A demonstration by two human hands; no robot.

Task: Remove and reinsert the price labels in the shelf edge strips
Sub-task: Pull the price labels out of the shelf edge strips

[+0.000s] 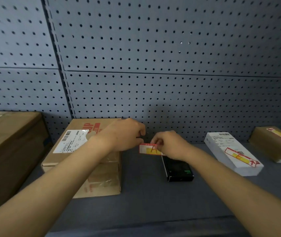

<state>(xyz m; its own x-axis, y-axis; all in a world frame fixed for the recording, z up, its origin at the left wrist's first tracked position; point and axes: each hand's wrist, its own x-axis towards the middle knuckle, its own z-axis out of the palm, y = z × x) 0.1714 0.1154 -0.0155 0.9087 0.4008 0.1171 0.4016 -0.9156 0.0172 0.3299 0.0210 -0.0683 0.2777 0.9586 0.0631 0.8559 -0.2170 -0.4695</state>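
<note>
Pinching red-and-yellow price label (pixel 149 148) above black box (pixel 177 168): right hand (pixel 168 144); left hand (pixel 125 134) fingers curled, grip unclear.

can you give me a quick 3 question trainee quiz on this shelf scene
1. True or false: the price label marked with a red A is pinched by the right hand.
2. Which item lies under that label on the shelf? a) white box b) black box c) tape roll
3. Fill in: more price labels lie on top of the ____ box to the right.

Key:
1. True. The left hand is curled beside it, above the cardboard box; what it grips is unclear.
2. b, the black box.
3. white
</note>
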